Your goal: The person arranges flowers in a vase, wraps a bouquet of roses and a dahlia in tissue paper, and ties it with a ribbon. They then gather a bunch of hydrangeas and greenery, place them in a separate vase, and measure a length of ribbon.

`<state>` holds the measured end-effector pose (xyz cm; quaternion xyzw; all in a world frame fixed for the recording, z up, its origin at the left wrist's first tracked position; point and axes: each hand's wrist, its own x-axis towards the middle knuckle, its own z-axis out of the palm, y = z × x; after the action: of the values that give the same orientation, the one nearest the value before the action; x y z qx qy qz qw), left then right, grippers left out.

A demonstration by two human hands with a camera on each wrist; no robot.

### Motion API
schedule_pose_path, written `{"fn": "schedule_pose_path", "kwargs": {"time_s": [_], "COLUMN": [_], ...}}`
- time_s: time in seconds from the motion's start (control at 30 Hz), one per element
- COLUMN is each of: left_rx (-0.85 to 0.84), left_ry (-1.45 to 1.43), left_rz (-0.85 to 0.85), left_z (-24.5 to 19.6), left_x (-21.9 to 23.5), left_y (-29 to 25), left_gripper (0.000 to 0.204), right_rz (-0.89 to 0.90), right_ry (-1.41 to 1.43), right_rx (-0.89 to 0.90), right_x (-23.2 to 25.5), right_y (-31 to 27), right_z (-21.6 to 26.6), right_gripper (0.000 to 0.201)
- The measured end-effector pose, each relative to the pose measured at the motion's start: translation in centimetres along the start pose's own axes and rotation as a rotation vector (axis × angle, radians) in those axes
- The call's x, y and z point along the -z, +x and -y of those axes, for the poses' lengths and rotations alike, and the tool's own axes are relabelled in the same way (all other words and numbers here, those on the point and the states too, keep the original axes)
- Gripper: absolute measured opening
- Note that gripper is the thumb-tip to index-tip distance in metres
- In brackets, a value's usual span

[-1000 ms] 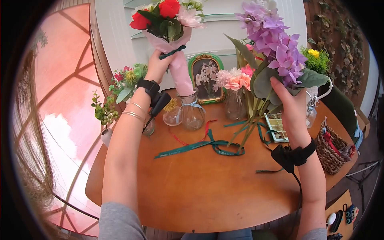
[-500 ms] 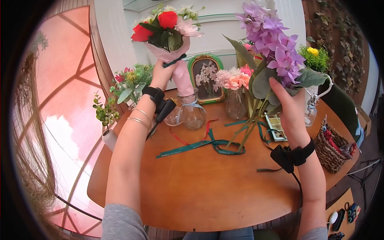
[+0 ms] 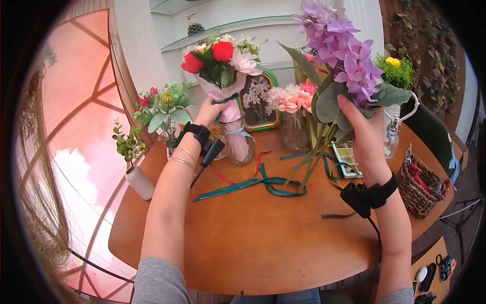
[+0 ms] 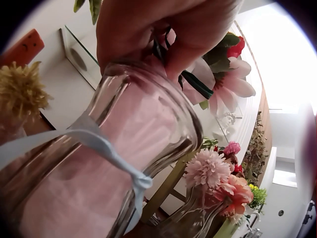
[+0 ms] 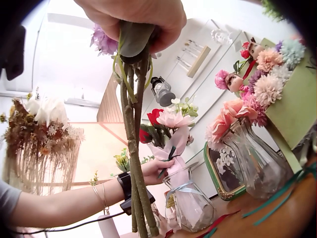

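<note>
My left hand (image 3: 208, 112) grips a bouquet (image 3: 217, 90) of red roses and pale blooms at its dark green ribbon tie. The bouquet's pink-wrapped lower end stands inside a clear glass vase (image 4: 190, 131) with a light blue ribbon (image 4: 106, 151) round its neck. In the left wrist view, my fingers are right at the vase rim. At the right, my right hand (image 3: 368, 134) holds purple flowers (image 3: 349, 66) by their upper stems, thumb against a broad leaf. Their long bare stems (image 5: 134, 148) hang down over the table in the head view.
Green ribbon (image 3: 228, 190) and thin red ribbon (image 3: 223, 176) lie on the wooden table (image 3: 253, 243). Behind stand a green-framed oval picture (image 3: 258, 99) and a glass vase (image 3: 294, 134) of peach flowers. A white vase (image 3: 139, 182) is left, a wicker basket (image 3: 420, 190) right.
My left hand has moved down with the bouquet, and its pink-wrapped end has gone from the vase mouth deep into the vase. My right hand keeps holding the purple flowers in about the same place.
</note>
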<state>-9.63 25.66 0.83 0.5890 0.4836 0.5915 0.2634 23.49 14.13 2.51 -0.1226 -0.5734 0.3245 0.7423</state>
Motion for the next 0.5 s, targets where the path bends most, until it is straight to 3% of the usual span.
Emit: {"fn": "schedule_pose_path", "kwargs": {"time_s": [0.23, 0.3, 0.5], "left_rx": [0.073, 0.236, 0.250], "left_ry": [0.044, -0.048, -0.303], "left_rz": [0.053, 0.019, 0.138], "left_z": [1.5, 0.6, 0.6], "left_x": [0.2, -0.3, 0.1], "left_y": [-1.3, -2.2, -2.7], "left_gripper": [0.030, 0.033, 0.032], "right_rz": [-0.017, -0.017, -0.019], "right_ry": [0.001, -0.003, 0.030], "right_rx": [-0.004, -0.005, -0.025], "right_x": [0.1, 0.2, 0.1], "right_y": [0.0, 0.1, 0.2], "right_z": [-0.1, -0.2, -0.1], "right_gripper": [0.042, 0.043, 0.048]}}
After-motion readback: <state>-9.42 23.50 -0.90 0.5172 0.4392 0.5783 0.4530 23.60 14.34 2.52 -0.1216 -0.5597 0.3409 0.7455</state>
